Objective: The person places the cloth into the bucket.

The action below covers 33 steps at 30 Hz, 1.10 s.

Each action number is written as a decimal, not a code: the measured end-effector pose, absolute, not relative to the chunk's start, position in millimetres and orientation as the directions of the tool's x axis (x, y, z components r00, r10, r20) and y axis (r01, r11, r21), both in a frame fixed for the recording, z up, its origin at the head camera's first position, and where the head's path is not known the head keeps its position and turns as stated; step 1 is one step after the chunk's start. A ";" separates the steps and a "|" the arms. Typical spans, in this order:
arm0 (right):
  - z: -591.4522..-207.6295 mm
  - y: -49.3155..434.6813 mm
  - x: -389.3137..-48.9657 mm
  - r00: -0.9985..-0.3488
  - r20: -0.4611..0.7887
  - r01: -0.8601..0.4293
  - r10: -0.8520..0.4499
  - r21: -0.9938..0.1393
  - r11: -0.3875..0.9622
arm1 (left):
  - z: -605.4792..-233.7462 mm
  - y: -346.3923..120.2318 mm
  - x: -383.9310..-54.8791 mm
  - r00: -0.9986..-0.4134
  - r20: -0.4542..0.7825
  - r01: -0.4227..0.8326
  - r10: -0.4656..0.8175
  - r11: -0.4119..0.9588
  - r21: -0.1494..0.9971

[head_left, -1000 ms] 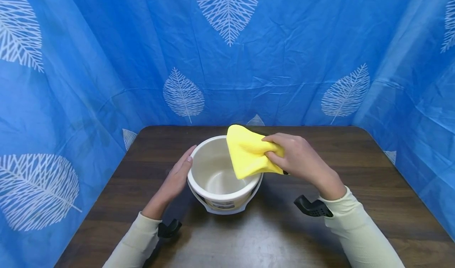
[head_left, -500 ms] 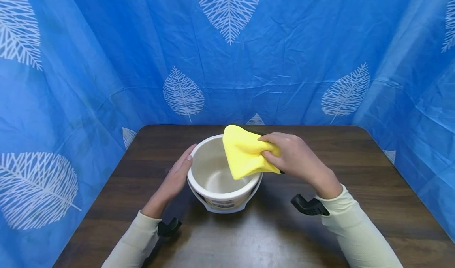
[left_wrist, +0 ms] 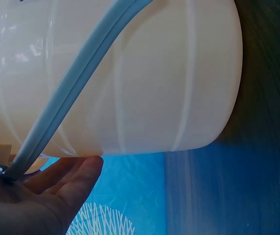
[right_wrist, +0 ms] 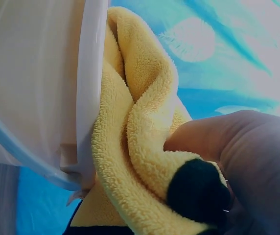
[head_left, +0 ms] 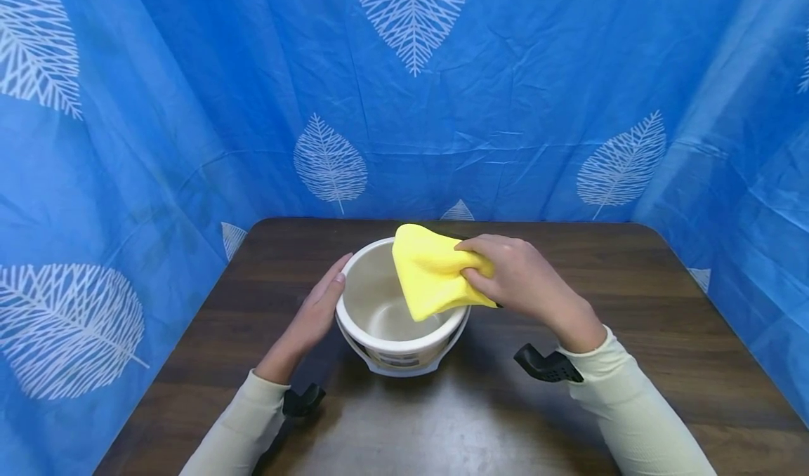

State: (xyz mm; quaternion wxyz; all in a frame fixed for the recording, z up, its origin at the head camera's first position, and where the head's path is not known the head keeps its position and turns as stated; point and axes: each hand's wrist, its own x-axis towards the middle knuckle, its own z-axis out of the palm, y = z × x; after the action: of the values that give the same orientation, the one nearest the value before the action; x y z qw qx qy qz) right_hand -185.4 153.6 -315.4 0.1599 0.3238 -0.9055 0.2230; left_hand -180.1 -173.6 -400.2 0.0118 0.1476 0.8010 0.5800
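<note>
A cream-white bucket [head_left: 392,346] stands upright on the table, its handle [left_wrist: 76,93] hanging down around the near side. My left hand [head_left: 312,311] rests against the bucket's left side, thumb at the rim and fingers straight along the wall. In the left wrist view the fingertips [left_wrist: 88,171] touch the outer wall. With thumb and fingers my right hand [head_left: 521,276] pinches a fluffy yellow cloth [head_left: 436,272] with a dark edge. The cloth hangs over the right side of the bucket's mouth, hiding part of the rim, and lies against the rim in the right wrist view.
The dark wood table [head_left: 600,272] has rounded far corners. A blue curtain [head_left: 505,111] with white leaf prints surrounds it at the back and sides. Black devices sit on both wrists, the right one [head_left: 546,364] sticking out beside the sleeve.
My right hand has shifted slightly left with the yellow cloth, which now covers a little more of the bucket's mouth. The left hand keeps its place on the bucket.
</note>
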 end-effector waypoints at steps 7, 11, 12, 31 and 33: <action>-313.7 148.0 -186.5 -0.720 0.438 -0.678 -0.538 -0.277 0.681 | -399.9 -174.0 -180.0 -0.958 0.149 0.219 0.246 0.287 0.933; -313.2 144.8 -186.5 -0.718 0.432 -0.680 -0.545 -0.267 0.683 | -399.0 -173.7 -179.4 -0.957 0.149 0.222 0.250 0.295 0.930; -313.2 144.1 -186.4 -0.719 0.430 -0.679 -0.546 -0.268 0.684 | -398.5 -173.6 -179.1 -0.956 0.149 0.223 0.252 0.297 0.928; -310.2 131.2 -183.0 -0.745 0.381 -0.658 -0.548 -0.286 0.696 | -398.0 -173.6 -178.2 -0.958 0.132 0.211 0.254 0.313 0.926; -309.4 130.4 -183.1 -0.748 0.375 -0.655 -0.548 -0.283 0.700 | -397.6 -173.6 -178.4 -0.958 0.132 0.210 0.253 0.315 0.926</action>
State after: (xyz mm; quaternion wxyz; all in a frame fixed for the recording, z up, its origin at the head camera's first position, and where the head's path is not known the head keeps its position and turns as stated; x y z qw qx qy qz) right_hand -183.1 130.4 -309.4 0.1323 0.3297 -0.9125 0.2029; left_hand -178.4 -173.6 -397.6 0.0190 0.1430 0.8105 0.5677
